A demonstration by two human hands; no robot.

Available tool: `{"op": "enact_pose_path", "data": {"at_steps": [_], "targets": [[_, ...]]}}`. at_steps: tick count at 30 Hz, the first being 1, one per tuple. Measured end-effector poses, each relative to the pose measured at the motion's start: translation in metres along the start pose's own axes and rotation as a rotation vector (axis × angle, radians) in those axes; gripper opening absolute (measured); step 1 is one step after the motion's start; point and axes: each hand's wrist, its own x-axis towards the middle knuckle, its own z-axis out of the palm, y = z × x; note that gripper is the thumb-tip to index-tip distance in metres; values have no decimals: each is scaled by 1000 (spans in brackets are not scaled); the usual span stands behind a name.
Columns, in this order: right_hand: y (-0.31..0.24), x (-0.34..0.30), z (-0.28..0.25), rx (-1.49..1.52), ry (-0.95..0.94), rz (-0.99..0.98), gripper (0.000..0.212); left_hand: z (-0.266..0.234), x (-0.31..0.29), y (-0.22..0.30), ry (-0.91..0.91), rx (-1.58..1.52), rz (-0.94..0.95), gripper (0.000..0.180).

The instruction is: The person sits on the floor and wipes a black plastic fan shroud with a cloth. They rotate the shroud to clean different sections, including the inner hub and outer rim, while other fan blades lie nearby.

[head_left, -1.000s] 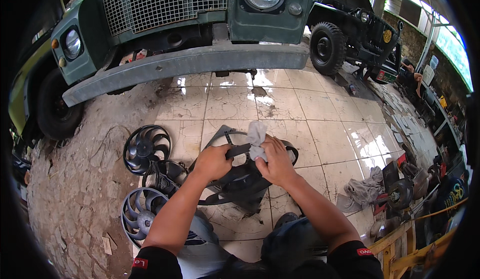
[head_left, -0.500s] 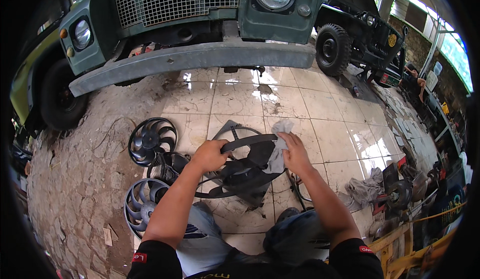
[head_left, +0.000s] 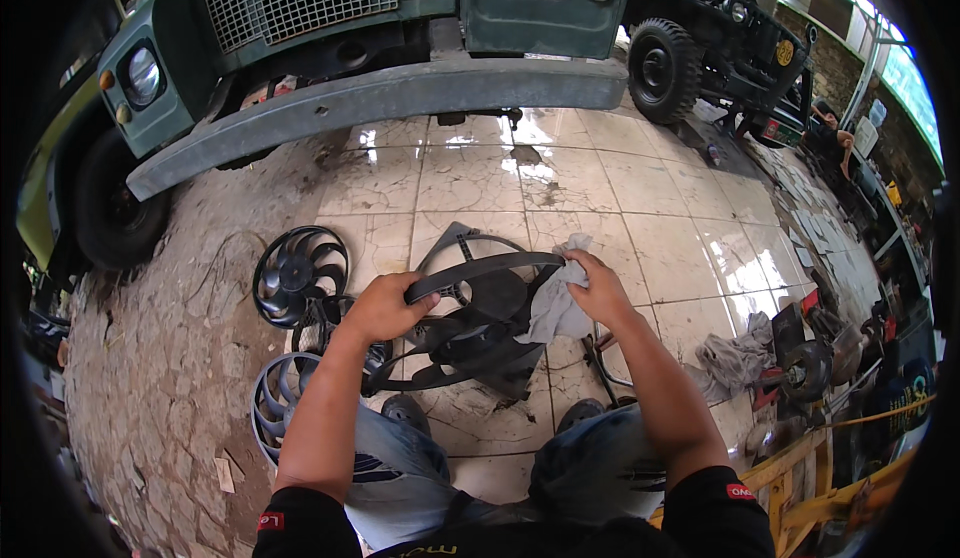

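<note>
A black fan wheel with a ring round its blades is held tilted over the tiled floor in front of my legs. My left hand closes round the left side of the ring, thumb on the near side. At the right end of the ring, my right hand pinches a grey rag against it. The rag drapes down past the rim and hides part of it. Beneath and beyond the wheel lies a black fan shroud, partly covered by the blades.
Two more fans, one black and one grey, lie to the left. A green vehicle's bumper spans the far side. At right are a crumpled cloth, mechanical parts and a yellow frame. Another person is far right.
My left hand and the ring have shifted slightly left and nearer. My right hand with the rag has moved a little right, and more of the rag hangs in view.
</note>
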Motion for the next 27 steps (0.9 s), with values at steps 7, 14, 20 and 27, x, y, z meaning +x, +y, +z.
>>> {"op": "enact_pose_path", "data": {"at_steps": [7,14,20,27], "targets": [[-58,6,38,-80,-78,-194,62,8,1,6,182,258,39,51],[-73,13,28,-290,-79,-335,69,-7,-14,18,149,197,-24,44],[-84,12,2,-278,97,-372,69,-2,-17,34,213,66,49,40],[-103,4,14,-193,110,-410,70,16,3,27,156,-41,53,43]]}}
